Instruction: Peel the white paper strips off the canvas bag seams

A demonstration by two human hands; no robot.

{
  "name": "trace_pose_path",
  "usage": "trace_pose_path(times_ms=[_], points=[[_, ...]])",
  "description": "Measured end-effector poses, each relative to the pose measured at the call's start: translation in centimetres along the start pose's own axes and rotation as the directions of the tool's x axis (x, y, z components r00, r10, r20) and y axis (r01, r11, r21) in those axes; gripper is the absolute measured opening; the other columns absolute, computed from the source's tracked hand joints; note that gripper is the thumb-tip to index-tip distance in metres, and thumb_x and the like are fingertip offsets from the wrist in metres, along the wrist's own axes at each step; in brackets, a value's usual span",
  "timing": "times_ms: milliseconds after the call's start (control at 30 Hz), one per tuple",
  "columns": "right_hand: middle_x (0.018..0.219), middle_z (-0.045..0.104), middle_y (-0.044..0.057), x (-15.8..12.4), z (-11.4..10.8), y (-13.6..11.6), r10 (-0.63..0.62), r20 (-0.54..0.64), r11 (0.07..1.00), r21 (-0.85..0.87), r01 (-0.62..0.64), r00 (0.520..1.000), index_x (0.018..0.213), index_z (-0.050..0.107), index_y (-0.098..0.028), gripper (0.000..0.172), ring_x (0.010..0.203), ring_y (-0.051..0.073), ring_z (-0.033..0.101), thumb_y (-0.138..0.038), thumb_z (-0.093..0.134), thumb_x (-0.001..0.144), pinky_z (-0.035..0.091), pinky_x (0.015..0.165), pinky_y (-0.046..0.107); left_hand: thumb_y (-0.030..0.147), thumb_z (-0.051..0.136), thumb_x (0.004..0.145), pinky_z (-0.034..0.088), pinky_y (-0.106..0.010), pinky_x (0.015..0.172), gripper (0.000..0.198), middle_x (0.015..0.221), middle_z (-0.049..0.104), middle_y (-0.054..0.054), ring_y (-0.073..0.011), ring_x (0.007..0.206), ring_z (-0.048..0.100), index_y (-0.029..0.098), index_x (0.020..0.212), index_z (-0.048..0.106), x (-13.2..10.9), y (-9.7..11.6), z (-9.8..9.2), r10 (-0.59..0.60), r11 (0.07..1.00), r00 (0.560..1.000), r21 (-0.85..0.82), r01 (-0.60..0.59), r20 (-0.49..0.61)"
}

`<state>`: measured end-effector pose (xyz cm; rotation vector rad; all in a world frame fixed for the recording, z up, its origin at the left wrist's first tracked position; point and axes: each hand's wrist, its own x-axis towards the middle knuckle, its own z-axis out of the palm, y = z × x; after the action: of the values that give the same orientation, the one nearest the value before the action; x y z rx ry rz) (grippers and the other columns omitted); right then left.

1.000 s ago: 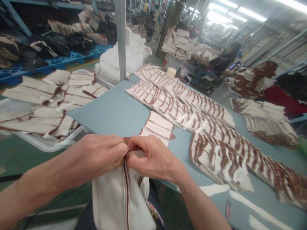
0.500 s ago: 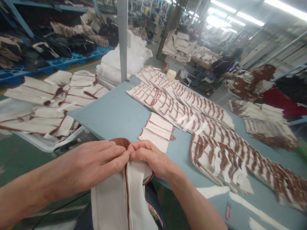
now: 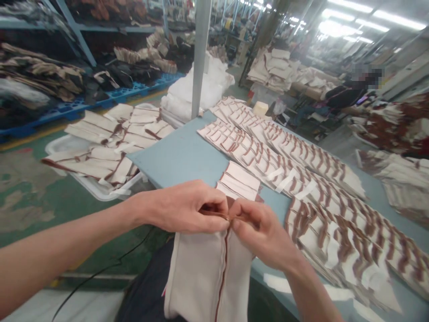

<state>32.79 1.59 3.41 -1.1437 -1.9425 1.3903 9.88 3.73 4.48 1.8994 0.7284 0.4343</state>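
Observation:
A cream fabric piece with a brown-edged seam down its middle hangs over my lap. Its top edge is pinched by my left hand, fingers closed, on the left of the seam. Just right of the seam, my right hand grips the same edge with thumb and forefinger. The fingertips of both hands nearly touch. Behind them, a flat cream panel with dark seams lies on the blue table.
Long overlapping rows of cream and brown pieces cover the table's right part. A white bin of similar pieces stands at left, near a metal post. A person sits in the right background.
The view has turned left, so the surroundings sit further right. The fabric hangs straighter, and my left fingers, stretched flat before, are now curled at the seam.

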Motion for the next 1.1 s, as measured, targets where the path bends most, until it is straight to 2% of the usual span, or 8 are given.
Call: trace_pose_path(times_ms=[167, 400, 467, 567, 700, 833, 967, 1100], points=[[0.063, 0.053, -0.005, -0.7, -0.3, 0.0, -0.063, 0.003, 0.980, -0.188, 0.062, 0.998, 0.072, 0.053, -0.023, 0.014, 0.059, 0.012, 0.046, -0.023, 0.054, 0.086, 0.031, 0.055, 0.025, 0.039, 0.054, 0.107, 0.028, -0.026, 0.052, 0.041, 0.062, 0.039, 0.008, -0.0103, 0.056, 0.038, 0.022, 0.070, 0.049, 0.8, -0.1, 0.2, 0.014, 0.999, 0.998, -0.042, -0.011, 0.061], [0.068, 0.063, -0.005, -0.3, -0.3, 0.7, -0.158, 0.057, 0.959, -0.230, 0.167, 0.986, 0.079, 0.061, -0.022, 0.012, 0.062, 0.012, 0.056, -0.018, 0.057, 0.090, 0.037, 0.060, 0.025, 0.029, 0.059, 0.097, 0.028, -0.025, 0.051, 0.035, 0.059, 0.038, 0.010, -0.0093, 0.054, 0.037, 0.024, 0.066, 0.045, 0.8, -0.7, 0.2, -0.011, 0.992, 0.997, -0.128, 0.020, 0.070], [0.071, 0.067, -0.004, -0.1, -0.3, 0.9, -0.174, 0.065, 0.950, -0.252, 0.185, 0.983, 0.082, 0.063, -0.022, 0.011, 0.065, 0.013, 0.060, -0.017, 0.057, 0.089, 0.037, 0.061, 0.026, 0.020, 0.058, 0.090, 0.026, -0.025, 0.050, 0.027, 0.058, 0.038, 0.010, -0.0088, 0.052, 0.035, 0.024, 0.066, 0.045, 0.6, -0.9, 0.5, -0.023, 0.996, 1.000, -0.089, 0.024, 0.016], [0.073, 0.068, -0.003, 0.6, -0.2, 1.3, -0.162, 0.054, 0.954, -0.246, 0.171, 0.985, 0.083, 0.064, -0.022, 0.011, 0.067, 0.014, 0.061, -0.018, 0.056, 0.089, 0.037, 0.063, 0.027, 0.011, 0.055, 0.083, 0.023, -0.028, 0.053, 0.021, 0.059, 0.038, 0.010, -0.0088, 0.053, 0.034, 0.023, 0.067, 0.045, -0.1, -1.5, 1.7, 0.025, 0.994, 0.987, 0.112, -0.007, -0.161], [0.065, 0.054, -0.007, 1.8, 0.6, 2.0, -0.107, 0.132, 0.993, 0.055, 0.100, 0.985, 0.077, 0.056, -0.024, 0.011, 0.060, 0.012, 0.045, -0.023, 0.061, 0.087, 0.031, 0.057, 0.025, 0.006, 0.049, 0.087, 0.026, -0.026, 0.055, 0.022, 0.065, 0.041, 0.009, -0.0085, 0.057, 0.037, 0.022, 0.072, 0.048, -1.6, -2.4, 3.4, 0.152, 0.966, 0.939, 0.247, -0.075, -0.309], [0.066, 0.045, -0.007, 2.4, 1.3, 2.6, -0.068, 0.241, 0.952, 0.306, -0.010, 0.968, 0.075, 0.051, -0.024, 0.022, 0.060, 0.011, 0.038, -0.034, 0.066, 0.088, 0.028, 0.056, 0.025, 0.005, 0.051, 0.093, 0.029, -0.024, 0.057, 0.023, 0.066, 0.044, 0.011, -0.0076, 0.057, 0.041, 0.022, 0.078, 0.053, -3.3, -2.7, 3.8, 0.105, 0.979, 0.941, 0.198, -0.041, -0.323], [0.064, 0.045, -0.008, 3.0, 1.1, 1.9, -0.025, 0.253, 0.977, 0.211, -0.030, 0.967, 0.076, 0.054, -0.024, 0.017, 0.058, 0.011, 0.037, -0.033, 0.064, 0.086, 0.027, 0.055, 0.026, 0.014, 0.054, 0.107, 0.036, -0.022, 0.069, 0.024, 0.075, 0.060, 0.009, -0.0091, 0.069, 0.055, 0.023, 0.086, 0.060, -4.2, -2.8, 3.3, 0.039, 0.977, 0.953, 0.213, 0.026, -0.299], [0.064, 0.049, -0.007, 4.1, 0.2, 0.1, -0.102, 0.233, 0.994, 0.055, 0.091, 0.967, 0.072, 0.053, -0.023, 0.014, 0.061, 0.010, 0.043, -0.024, 0.061, 0.083, 0.031, 0.061, 0.026, 0.014, 0.052, 0.107, 0.037, -0.023, 0.070, 0.026, 0.074, 0.057, 0.009, -0.0099, 0.068, 0.054, 0.023, 0.083, 0.057, -4.3, -2.5, 2.7, 0.037, 0.977, 0.946, 0.212, 0.034, -0.322]])
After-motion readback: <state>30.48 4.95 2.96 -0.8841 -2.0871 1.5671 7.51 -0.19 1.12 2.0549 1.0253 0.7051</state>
